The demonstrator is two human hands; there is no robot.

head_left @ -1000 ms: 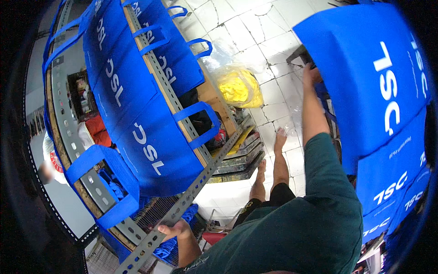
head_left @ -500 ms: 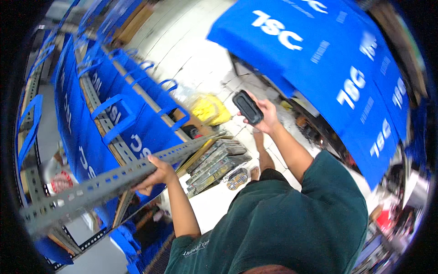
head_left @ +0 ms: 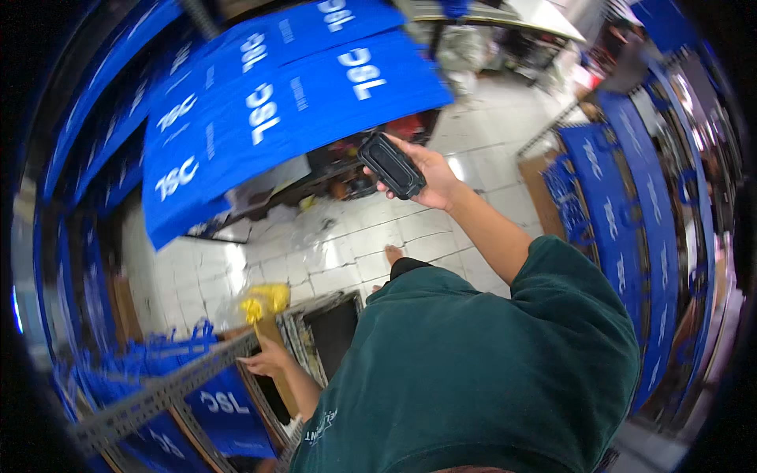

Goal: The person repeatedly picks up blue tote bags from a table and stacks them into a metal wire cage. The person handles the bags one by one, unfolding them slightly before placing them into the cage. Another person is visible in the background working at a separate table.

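In my right hand (head_left: 430,177) is a black oblong plastic case (head_left: 392,166) with rounded corners and a raised rim. My fingers close round its edges, and its broad face is turned up toward me. My left hand (head_left: 270,359) is low on the left, by the end of a grey perforated metal shelf rail (head_left: 169,392). Its thumb and fingers are apart, and the fingertips appear to touch the rail. Past that hand lie a yellow plastic bag (head_left: 266,300) on the floor and some flat, worn panels (head_left: 303,340) leaning together.
A table draped with a blue printed cloth (head_left: 307,94) stands ahead, with clutter underneath. Racks with blue fabric bags (head_left: 595,173) line the right side, beside a cardboard box (head_left: 540,193). More blue bags (head_left: 225,402) hang in the rack at lower left. The floor (head_left: 339,260) is white tile.
The view has swung round to the right, bringing the draped table ahead and the right-hand racks into sight. The black case stays in my right hand. My left hand has shifted to the rail's end.
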